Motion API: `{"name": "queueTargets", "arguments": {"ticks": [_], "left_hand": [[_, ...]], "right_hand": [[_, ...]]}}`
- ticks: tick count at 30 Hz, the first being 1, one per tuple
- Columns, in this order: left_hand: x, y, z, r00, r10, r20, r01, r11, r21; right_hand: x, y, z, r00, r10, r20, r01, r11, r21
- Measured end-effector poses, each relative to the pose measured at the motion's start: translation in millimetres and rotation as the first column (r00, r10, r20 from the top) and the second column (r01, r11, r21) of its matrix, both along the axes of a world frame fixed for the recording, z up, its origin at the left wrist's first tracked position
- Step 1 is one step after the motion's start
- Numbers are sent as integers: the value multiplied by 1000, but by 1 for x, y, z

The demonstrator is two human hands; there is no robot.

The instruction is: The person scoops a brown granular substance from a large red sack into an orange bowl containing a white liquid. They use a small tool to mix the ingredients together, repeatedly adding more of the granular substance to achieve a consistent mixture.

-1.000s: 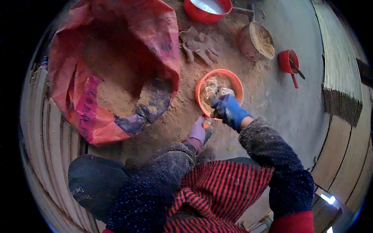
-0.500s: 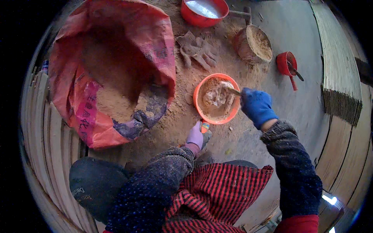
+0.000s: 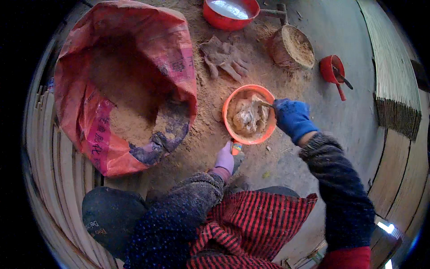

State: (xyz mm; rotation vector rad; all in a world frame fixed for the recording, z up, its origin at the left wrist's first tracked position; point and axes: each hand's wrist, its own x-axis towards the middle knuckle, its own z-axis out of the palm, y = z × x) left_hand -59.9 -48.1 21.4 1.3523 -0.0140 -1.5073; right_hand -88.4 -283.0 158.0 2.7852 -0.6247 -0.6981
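Note:
An orange dipper (image 3: 225, 123) holds a brownish powder with a pale, wet, pasty lump (image 3: 247, 118) in it. Its short handle points toward me, and my left hand (image 3: 225, 158), in a purple and grey glove, is closed around that handle. In a blue glove, my right hand (image 3: 294, 118) grips a thin, flat stirring tool (image 3: 266, 105) at the dipper's right rim. The tool's tip reaches into the paste; its grip end is hidden inside my fist, so its exact kind cannot be made out.
A large red sack (image 3: 127, 27) of brown powder stands open at left. Beyond the dipper lie a dusty glove (image 3: 226, 58), a red basin (image 3: 219, 20) of whitish liquid and a pot (image 3: 286, 49) of powder. A small red dipper (image 3: 329, 69) and stacked corrugated sheets (image 3: 394, 67) are at right.
My right hand has shifted slightly left with the stirring tool. The pale paste has been turned over and spread toward the near side of the dipper. My left hand keeps its hold.

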Motion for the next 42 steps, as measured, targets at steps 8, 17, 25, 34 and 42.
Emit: {"name": "queueTargets", "arguments": {"ticks": [8, 17, 25, 34, 42], "left_hand": [[-12, 18, -49, 985, 1, 170, 10, 998, -66], [5, 16, -24, 952, -44, 303, 62, 997, -50], [7, 18, -25, 948, -41, 315, 46, 999, -11], [0, 19, -31, 968, -39, 246, 59, 996, -73], [-5, 18, -48, 953, -43, 301, 57, 998, -39]], "right_hand": [[-3, 49, 4, 995, 97, -35, -93, 992, 89], [69, -3, 0, 876, 376, 301, -383, 923, -41], [-16, 1, -40, 993, -113, 22, 113, 994, -3], [-23, 68, 24, 912, -380, 157, 249, 814, 526], [-58, 48, 4, 909, -411, -67, 408, 845, 347]]}}
